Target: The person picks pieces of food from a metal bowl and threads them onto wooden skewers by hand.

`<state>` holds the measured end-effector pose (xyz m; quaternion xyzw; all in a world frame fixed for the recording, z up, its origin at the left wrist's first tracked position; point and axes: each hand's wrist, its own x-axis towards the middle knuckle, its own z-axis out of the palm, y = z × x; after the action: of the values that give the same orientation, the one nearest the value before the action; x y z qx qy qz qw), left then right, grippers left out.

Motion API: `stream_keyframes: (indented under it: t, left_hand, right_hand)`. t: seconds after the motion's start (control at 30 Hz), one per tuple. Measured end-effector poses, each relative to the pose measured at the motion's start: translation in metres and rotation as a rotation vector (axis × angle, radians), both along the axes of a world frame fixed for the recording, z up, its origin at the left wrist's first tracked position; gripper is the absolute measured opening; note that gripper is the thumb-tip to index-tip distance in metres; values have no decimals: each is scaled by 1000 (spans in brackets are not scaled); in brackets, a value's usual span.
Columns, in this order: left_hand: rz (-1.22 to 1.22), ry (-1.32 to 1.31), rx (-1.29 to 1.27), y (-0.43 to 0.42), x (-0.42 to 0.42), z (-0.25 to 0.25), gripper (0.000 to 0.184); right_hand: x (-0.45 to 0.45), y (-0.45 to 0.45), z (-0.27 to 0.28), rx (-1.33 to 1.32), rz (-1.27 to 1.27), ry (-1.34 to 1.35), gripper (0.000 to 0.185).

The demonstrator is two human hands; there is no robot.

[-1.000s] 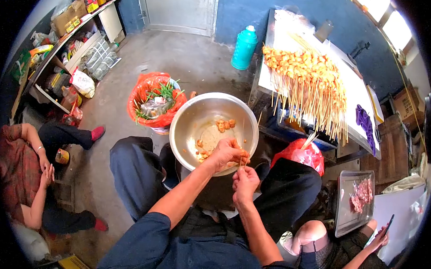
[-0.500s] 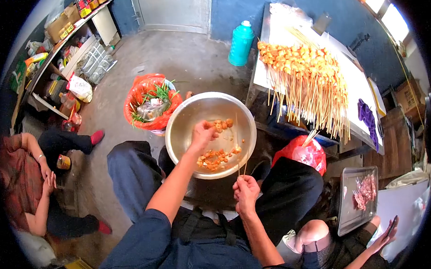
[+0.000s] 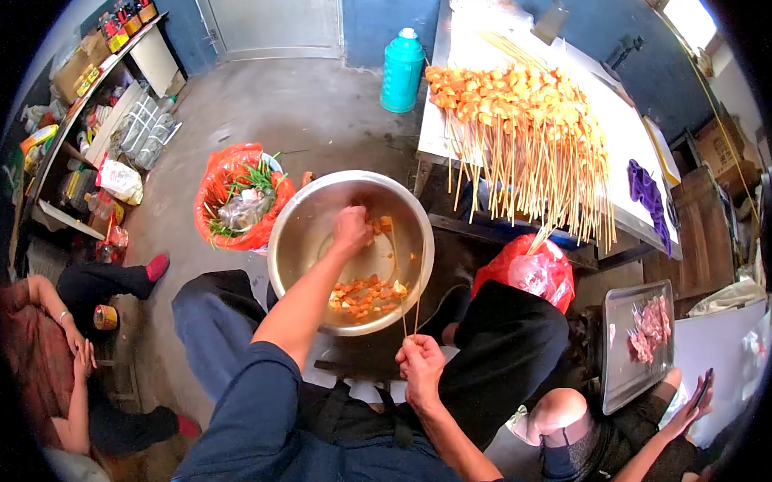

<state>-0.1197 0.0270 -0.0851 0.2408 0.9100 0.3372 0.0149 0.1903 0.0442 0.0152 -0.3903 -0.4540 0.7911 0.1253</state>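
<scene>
A large steel bowl (image 3: pixel 279 283) stands between the person's knees, holding orange-coated chunks (image 3: pixel 362 298) near its front side and a few more at the back. My left hand (image 3: pixel 352 229) is inside the bowl beside the rear chunks; its fingers are curled and what they hold is hidden. Over the bowl's front rim, my right hand (image 3: pixel 422 367) pinches two thin wooden skewers (image 3: pixel 416 312), whose upper parts reach over the bowl. One chunk lies against or on a skewer; which, I cannot tell.
Loaded skewers (image 3: pixel 517 100) lie in rows on a white table (image 3: pixel 640 207) at right. Around the bowl are a red-bagged bucket (image 3: pixel 223 191), a red bag (image 3: pixel 532 274) and a meat tray (image 3: pixel 615 352). A teal flask (image 3: pixel 403 70) stands behind. Two other people sit at left and lower right.
My left hand left the bowl's front side, where it was by my right hand, and moved to the rear chunks. My right hand keeps hold of the skewers. The view has shifted somewhat.
</scene>
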Motion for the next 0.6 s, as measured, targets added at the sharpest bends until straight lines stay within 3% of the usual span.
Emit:
stream_keyframes:
  t: [0.07, 0.17, 0.23, 0.27, 0.33, 0.43, 0.6]
  left_hand:
    - [-37, -39, -29, -6, 0, 4, 18]
    - [-92, 93, 217, -10, 2, 3, 18]
    - [76, -431, 206, -11, 1, 32, 12]
    - [76, -430, 204, -14, 3, 35, 12]
    - [-3, -933, 721, -24, 8, 44, 8]
    - [17, -1093, 901, -36, 26, 74, 11]
    - [-89, -1141, 1032, -44, 45, 77, 14]
  right_hand:
    - [0, -1, -1, -19, -2, 3, 12]
    - [1, 0, -5, -17, -2, 4, 12]
    - [2, 0, -4, -6, 0, 4, 13]
    - [2, 1, 0, -21, 0, -5, 12]
    - [2, 0, 1, -35, 4, -8, 12]
    - [1, -3, -3, -23, 32, 13, 12]
    - [1, -6, 0, 39, 22, 6, 11]
